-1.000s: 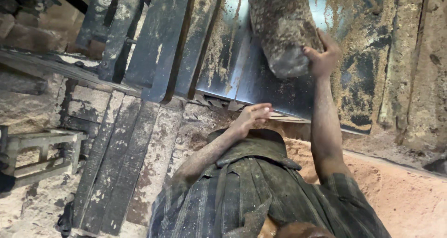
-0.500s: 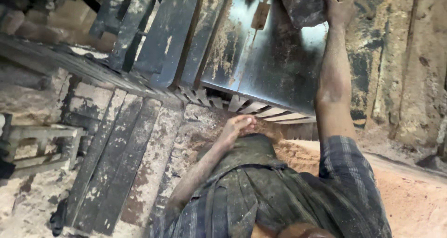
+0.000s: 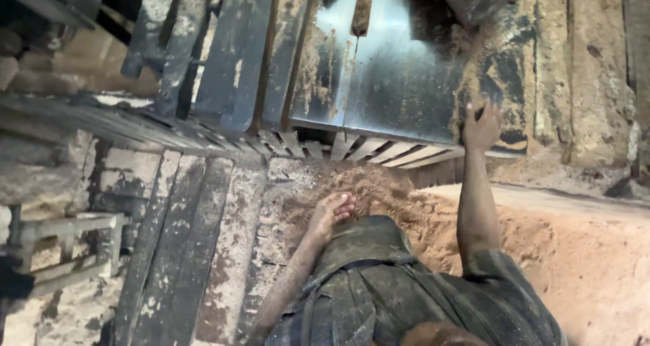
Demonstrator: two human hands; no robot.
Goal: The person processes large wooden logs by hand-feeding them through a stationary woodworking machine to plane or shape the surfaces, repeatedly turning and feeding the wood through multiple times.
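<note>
Head view, looking down at person in dark striped shirt (image 3: 406, 305). Right hand (image 3: 482, 126) raised, fingers spread open, gripping nothing, just in front of shiny metal sheet (image 3: 386, 68), near its lower right corner; contact unclear. Left hand (image 3: 332, 214) low, fingers loosely curled, resting on pile of reddish sand (image 3: 555, 251) beside dark cloth at waist; holds nothing visible. Muddy lump (image 3: 474, 1) at top edge, above metal sheet, well apart from right hand. Dark planks (image 3: 183, 251) lie left. Slatted grate (image 3: 352, 146) under metal sheet.
</note>
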